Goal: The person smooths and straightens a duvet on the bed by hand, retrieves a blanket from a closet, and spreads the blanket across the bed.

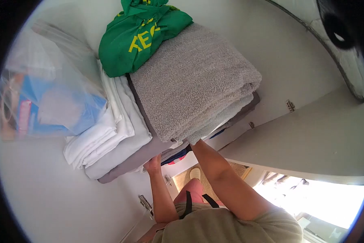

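My left hand (152, 164) is at the front edge of a stack of folded linens, against a flat grey-brown cloth (127, 165). Its fingers are curled at this edge and partly hidden among the layers. My right forearm (218, 170) reaches up to the stack, and the right hand is out of sight beneath a thick folded grey towel (198, 77). A thinner light grey cloth (226, 115) lies under that towel, near the right wrist. To the left, folded white cloths (105, 135) rest on the grey-brown cloth.
A green bag (145, 40) with yellow letters lies on the towel. A clear plastic bag (56, 97) with blue-and-white contents stands at the left. White cabinet walls surround the stack; an open door panel (303, 133) with hinges (290, 106) is on the right.
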Demonstrator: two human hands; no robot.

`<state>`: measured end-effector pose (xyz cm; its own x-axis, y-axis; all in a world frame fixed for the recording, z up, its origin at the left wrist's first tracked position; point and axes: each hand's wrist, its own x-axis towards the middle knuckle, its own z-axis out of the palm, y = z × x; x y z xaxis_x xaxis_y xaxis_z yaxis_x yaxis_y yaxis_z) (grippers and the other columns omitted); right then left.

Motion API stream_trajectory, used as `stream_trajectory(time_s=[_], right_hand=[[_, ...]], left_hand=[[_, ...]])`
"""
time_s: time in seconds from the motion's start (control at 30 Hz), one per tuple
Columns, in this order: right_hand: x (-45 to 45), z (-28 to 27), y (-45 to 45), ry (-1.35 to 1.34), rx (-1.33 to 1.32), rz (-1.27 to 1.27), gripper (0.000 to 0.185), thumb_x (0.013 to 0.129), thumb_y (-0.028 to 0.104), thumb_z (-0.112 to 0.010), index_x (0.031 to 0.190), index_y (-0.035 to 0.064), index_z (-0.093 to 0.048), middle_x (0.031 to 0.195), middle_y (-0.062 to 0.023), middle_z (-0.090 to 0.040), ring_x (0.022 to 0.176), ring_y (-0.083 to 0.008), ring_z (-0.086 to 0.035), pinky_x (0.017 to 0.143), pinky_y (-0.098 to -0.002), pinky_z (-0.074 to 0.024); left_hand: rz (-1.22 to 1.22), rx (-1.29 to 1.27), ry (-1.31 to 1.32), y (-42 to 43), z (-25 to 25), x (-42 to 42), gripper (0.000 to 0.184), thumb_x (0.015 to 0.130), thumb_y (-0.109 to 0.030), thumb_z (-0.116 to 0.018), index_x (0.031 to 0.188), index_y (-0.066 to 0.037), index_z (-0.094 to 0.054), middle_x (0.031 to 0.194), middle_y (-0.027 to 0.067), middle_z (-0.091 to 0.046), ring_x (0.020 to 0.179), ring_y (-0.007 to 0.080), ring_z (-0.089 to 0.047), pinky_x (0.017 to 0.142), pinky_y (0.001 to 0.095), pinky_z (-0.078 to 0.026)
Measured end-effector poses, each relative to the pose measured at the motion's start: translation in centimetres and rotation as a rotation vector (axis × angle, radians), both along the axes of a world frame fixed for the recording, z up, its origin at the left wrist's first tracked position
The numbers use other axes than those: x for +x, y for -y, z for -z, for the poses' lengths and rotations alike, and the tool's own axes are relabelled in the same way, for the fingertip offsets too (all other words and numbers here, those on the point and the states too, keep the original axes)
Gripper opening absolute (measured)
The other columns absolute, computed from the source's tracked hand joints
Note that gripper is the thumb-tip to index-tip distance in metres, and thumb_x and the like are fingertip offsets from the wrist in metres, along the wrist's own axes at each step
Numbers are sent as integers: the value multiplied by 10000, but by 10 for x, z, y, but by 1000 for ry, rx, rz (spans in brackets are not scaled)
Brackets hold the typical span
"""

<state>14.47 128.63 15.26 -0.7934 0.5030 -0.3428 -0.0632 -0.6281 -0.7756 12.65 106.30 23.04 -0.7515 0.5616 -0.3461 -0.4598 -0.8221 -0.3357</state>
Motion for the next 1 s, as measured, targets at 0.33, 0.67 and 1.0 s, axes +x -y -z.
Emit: stream_trajectory(time_s=[0.33,0.67,1.0], right_hand=[[9,-34,43,-266,-815,-302,332,784,168,-608,1088,53,-540,1048,-112,-593,930,-231,-586,828,-401,-468],[51,-52,98,-197,-497,-260,425,813,263,-574,1178,64,-482,1143,-92,-546,1000,-213,-555,845,-377,-468],[8,-45,43,479,1251,-495,457,830,304,-531,1218,73,-458,1209,-118,-498,1068,-237,-519,891,-384,-426]], left_hand=[[-5,47,120,-4,-37,-4,389,855,-247,-472,1163,-9,-475,1225,135,-470,1159,294,-397,998,485,-256],[50,-44,210,-6,-50,-10,435,855,-279,-443,1187,1,-460,1278,143,-427,1197,313,-357,1016,514,-201],[235,181,524,12,20,-42,429,879,-252,-397,1233,-44,-273,1239,85,-330,1234,231,-260,1036,392,-205]])
